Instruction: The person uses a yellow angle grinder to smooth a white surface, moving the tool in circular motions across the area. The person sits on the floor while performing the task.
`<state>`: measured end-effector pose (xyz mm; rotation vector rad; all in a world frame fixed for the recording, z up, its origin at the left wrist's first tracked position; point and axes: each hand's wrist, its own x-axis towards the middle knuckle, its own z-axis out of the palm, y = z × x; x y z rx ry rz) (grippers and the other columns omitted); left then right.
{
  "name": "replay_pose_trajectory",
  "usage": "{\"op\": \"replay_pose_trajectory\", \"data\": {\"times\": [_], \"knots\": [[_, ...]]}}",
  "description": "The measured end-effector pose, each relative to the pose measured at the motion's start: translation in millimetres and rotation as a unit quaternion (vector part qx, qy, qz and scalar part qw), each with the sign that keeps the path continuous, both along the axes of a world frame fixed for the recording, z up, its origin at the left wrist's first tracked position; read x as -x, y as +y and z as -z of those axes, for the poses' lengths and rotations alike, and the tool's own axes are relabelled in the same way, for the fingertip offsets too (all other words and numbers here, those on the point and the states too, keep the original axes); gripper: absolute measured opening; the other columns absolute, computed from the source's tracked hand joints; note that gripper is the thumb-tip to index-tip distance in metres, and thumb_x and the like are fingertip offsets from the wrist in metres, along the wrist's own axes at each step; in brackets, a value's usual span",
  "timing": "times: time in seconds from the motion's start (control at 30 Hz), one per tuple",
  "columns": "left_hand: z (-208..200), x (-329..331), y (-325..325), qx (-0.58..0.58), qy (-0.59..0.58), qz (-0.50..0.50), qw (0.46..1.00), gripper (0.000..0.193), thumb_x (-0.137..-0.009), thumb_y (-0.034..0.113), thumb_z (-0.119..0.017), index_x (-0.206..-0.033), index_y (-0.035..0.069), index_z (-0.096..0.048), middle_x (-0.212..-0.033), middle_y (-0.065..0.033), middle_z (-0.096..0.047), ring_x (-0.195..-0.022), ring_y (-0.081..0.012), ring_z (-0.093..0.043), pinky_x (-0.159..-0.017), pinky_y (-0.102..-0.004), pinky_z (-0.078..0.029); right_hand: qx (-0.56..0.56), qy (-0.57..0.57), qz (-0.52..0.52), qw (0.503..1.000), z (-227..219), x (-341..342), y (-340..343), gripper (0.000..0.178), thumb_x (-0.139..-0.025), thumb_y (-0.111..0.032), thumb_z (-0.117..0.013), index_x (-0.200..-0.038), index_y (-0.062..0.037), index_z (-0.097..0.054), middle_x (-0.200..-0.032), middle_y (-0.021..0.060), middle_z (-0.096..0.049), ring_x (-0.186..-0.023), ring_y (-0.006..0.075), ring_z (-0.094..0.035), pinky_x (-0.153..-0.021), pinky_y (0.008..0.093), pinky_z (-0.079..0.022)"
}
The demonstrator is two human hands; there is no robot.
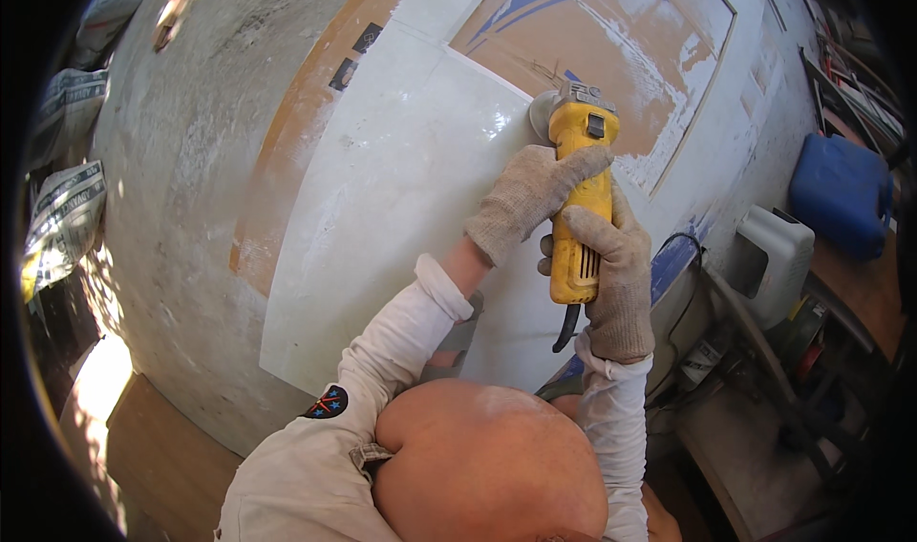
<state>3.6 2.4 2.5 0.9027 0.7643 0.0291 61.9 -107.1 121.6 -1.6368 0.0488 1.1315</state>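
White panel beneath yellow grinder; blue canister right

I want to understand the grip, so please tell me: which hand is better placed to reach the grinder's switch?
Probably the left hand: its gloved thumb lies across the yellow grinder, just behind the dark switch. The right hand holds the rear part, near the cable, farther away.

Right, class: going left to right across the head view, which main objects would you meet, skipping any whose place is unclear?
Lowest printed sack, tan strip, yellow grinder, pale plastic jug, blue plastic container.
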Motion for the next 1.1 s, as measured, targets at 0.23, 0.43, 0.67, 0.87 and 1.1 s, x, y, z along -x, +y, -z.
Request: {"op": "replay_pose_trajectory", "data": {"times": [0.23,0.43,0.67,0.87,1.1], "knots": [[-5.0,-3.9,-6.4,0.007,0.008,0.018,1.0,0.08,-0.095,0.077,-0.076,-0.105,-0.003,-0.081,-0.081,-0.009,-0.075,-0.071,-0.0178,-0.074,-0.064,-0.0343,-0.06,0.01,-0.003,0.01,1.0,-3.5,-2.0,-7.3,0.081,-0.096,-0.018,-0.08,-0.168,0.0026,-0.049,-0.104,0.0119,-0.074,-0.075,0.02,-0.077,-0.064,0.0343,-0.067],[-2.5,-9.4,-15.7,-0.003,0.003,0.046,0.999,0.08,-0.096,0.077,-0.074,-0.103,-0.003,-0.082,-0.078,-0.0086,-0.074,-0.068,-0.0181,-0.072,-0.061,-0.0348,-0.058,0.03,-0.003,0.014,0.999,-6.5,-6.0,-17.2,0.082,-0.096,-0.02,-0.081,-0.168,0.0026,-0.049,-0.103,0.0116,-0.075,-0.074,0.0201,-0.077,-0.065,0.0343,-0.067],[-10.7,-16.8,-30.5,0.007,-0.012,0.042,0.999,0.082,-0.096,0.077,-0.074,-0.102,-0.004,-0.082,-0.076,-0.0078,-0.073,-0.065,-0.0173,-0.07,-0.06,-0.0338,-0.056,0.036,-0.004,0.037,0.999,-9.5,-9.1,-30.0,0.084,-0.096,-0.019,-0.08,-0.17,0.0028,-0.047,-0.105,0.0114,-0.075,-0.077,0.0196,-0.077,-0.066,0.0339,-0.068],[-14.2,-22.1,-34.5,0.062,0.004,0.111,0.992,0.068,-0.103,0.062,-0.078,-0.122,-0.003,-0.077,-0.105,-0.0103,-0.079,-0.092,-0.0162,-0.077,-0.08,-0.0307,-0.062,0.038,-0.01,0.064,0.997,-9.5,-9.6,-43.3,0.084,-0.096,-0.018,-0.08,-0.17,0.0028,-0.047,-0.107,0.0108,-0.075,-0.079,0.0188,-0.078,-0.066,0.0328,-0.068],[-22.5,-20.6,-43.2,-0.046,-0.015,0.091,0.995,0.085,-0.098,0.081,-0.069,-0.107,-0.003,-0.082,-0.085,-0.0161,-0.08,-0.078,-0.0279,-0.08,-0.072,-0.0409,-0.063,0.016,-0.02,0.069,0.997,-11.6,-3.4,-45.8,0.08,-0.097,-0.018,-0.079,-0.168,0.0026,-0.049,-0.109,0.0106,-0.075,-0.079,0.0178,-0.077,-0.065,0.0318,-0.068]]}}
